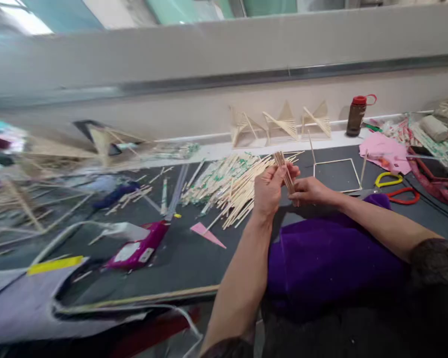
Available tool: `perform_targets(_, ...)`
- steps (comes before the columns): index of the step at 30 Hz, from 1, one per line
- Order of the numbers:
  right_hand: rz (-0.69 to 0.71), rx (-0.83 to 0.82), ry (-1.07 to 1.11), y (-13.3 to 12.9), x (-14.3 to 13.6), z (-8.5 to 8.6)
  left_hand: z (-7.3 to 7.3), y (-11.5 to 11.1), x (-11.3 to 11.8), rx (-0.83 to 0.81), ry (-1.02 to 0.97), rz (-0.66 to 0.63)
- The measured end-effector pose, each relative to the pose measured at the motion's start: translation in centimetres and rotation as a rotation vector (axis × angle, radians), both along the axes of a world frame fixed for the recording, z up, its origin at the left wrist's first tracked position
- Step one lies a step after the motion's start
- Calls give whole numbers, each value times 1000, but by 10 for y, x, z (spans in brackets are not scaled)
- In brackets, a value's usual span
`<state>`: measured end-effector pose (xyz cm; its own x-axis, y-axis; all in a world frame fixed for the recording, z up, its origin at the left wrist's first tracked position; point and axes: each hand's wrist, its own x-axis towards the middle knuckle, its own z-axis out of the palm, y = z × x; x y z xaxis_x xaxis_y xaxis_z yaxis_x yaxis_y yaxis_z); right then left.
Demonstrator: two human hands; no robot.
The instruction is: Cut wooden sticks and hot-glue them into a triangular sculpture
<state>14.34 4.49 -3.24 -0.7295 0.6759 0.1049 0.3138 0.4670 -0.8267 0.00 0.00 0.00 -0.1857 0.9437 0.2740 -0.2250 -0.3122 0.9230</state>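
1. While both my hands are up over the worktop (pixel 194 271), they've got a bundle of thin wooden sticks (pixel 284 174) between them, stood nearly upright with its top tipped a bit to the left. It's in the right half of my view, between the near and far edges.
2. My left hand (pixel 269 186) is closed round the upper part of the bundle; my right hand (pixel 309 191) has the lower end gripped in its fingers.
3. Just left of my hands there's a big messy heap of loose sticks (pixel 242 191), some with green-printed wrapping. A pink paper triangle (pixel 209 235) lies in front of it, nearer the near edge.
4. Right behind my right hand sits a square stick frame (pixel 356 174), with a couple of sticks poking up at its corners.
5. Purple cloth (pixel 332 258) is bunched up under my forearms, covering the near edge there.
6. Off to the right: yellow and red loop handles (pixel 403 195), plus some crumpled pink material (pixel 384 151) further back.
7. Along the far edge, three twisted stick models (pixel 280 125) line up by the wall, with a red-capped bottle (pixel 356 119) right of them.
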Motion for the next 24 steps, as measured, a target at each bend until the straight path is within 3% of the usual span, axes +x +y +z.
perform_targets(8, -27, -35, 49, -1, 2, -1, 13, 5, 5, -15, 28, -82)
perform_targets(13, -54, -149, 90, -2, -1, -3, 19, 11, 10, -30, 28, -107)
perform_targets(21, 10, -271, 251, -3, 12, 31, 62, 15, 36, -60, 61, -129)
perform_targets(24, 14, -281, 247, 2, 16, 34, 63, 20, 52, -49, 81, -64)
